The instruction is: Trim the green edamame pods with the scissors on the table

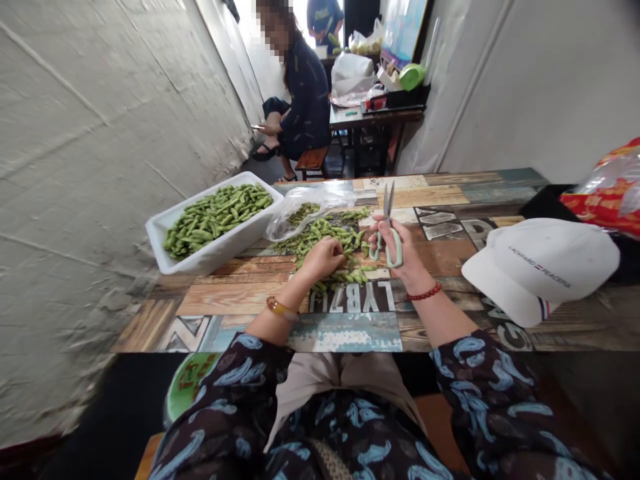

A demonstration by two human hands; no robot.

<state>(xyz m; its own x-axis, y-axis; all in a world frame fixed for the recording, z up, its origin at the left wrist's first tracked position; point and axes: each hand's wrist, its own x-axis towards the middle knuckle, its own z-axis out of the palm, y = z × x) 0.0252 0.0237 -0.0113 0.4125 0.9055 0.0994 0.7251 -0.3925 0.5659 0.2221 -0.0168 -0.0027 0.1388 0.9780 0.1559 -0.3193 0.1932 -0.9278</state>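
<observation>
Green pods (325,233) lie in a loose pile in the middle of the patterned table (225,299). My left hand (325,258) is over the near part of the pile with its fingers closed; what is between them is too small to make out. In my right hand (400,250) are scissors (393,243) with pale green handles, their blades pointing up and slightly apart. To the left stands a white tub (220,257) with many green pods in it. A clear plastic bag (285,220) with small green bits lies between tub and pile.
At the right are a white cap (545,263) and a red and clear package (605,200). A seated person (305,93) is beyond the table, near another table (345,119) with bags. Another person (325,20) stands farther back. A green-lidded container (187,383) is below left.
</observation>
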